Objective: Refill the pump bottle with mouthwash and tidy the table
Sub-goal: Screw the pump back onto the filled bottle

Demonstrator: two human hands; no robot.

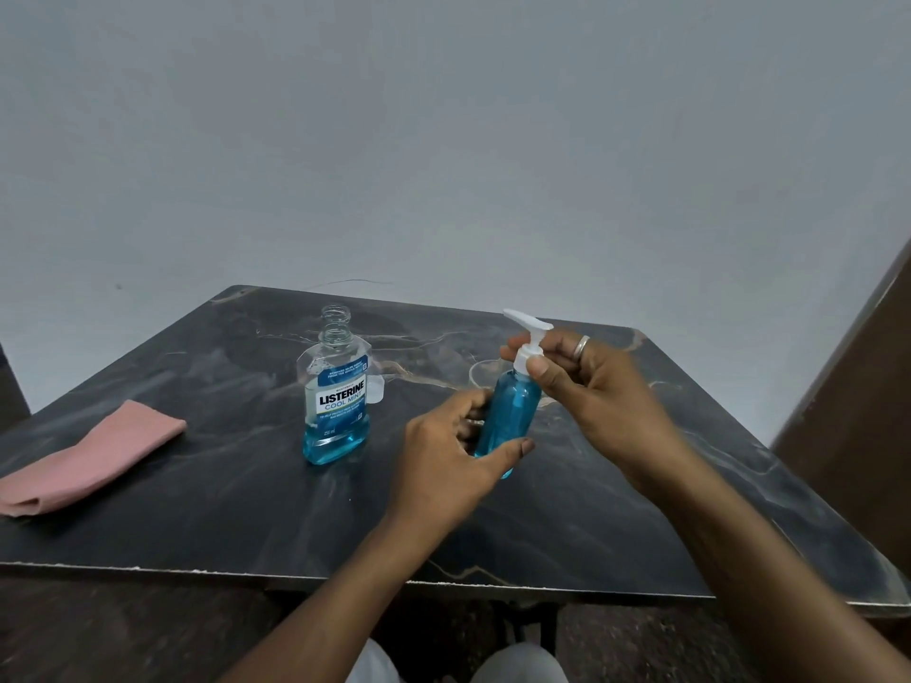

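Observation:
A small clear pump bottle (512,411), nearly full of blue mouthwash, is held tilted above the dark marble table (222,510). My left hand (453,456) grips its lower body. My right hand (591,386), a ring on one finger, pinches the collar of the white pump head (530,332) at the bottle's neck. To the left stands the mouthwash bottle (336,401), uncapped and upright, with blue liquid only in its bottom quarter. Its clear cap (375,389) sits on the table just behind it.
A folded pink cloth (88,458) lies at the table's left edge. A faint clear round object (480,374) rests behind the pump bottle, partly hidden. A plain wall rises behind the table; a brown panel (858,436) stands at the right.

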